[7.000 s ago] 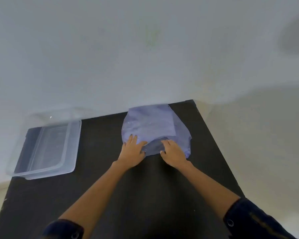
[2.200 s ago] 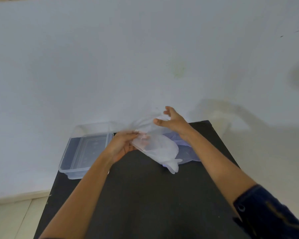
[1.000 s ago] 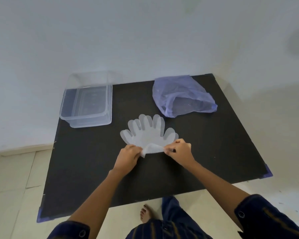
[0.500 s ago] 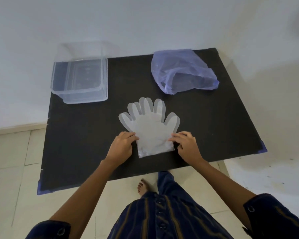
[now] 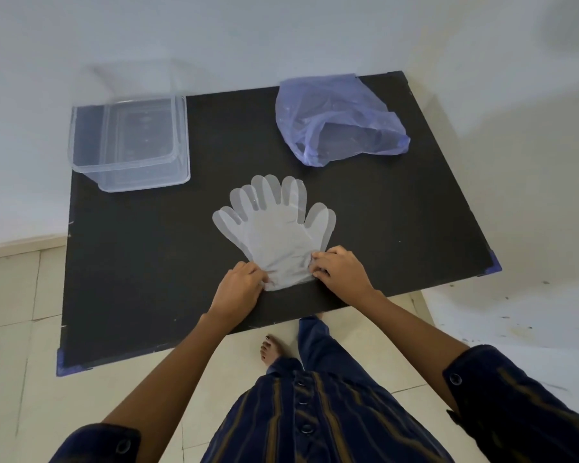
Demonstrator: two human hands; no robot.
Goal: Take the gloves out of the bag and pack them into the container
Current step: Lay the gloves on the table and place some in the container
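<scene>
— What was on the black table point(image 5: 131, 262)?

— From my feed, the gloves point(image 5: 274, 235) lay flat near its front edge, out of the bag point(image 5: 338, 125) at the far right corner. My left hand point(image 5: 239, 289) and right hand point(image 5: 341, 270) pinched the cuff.

— Packed?

— No; the container point(image 5: 131, 168) at the far left corner looked empty.

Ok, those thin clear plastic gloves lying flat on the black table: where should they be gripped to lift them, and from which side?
Grip the clear plastic gloves at the cuff, from the near table edge. The cuff is the one straight, wide edge, and the left hand and right hand already pinch its two corners. The fingers fan away towards the far side and would likely flop or separate.
</scene>
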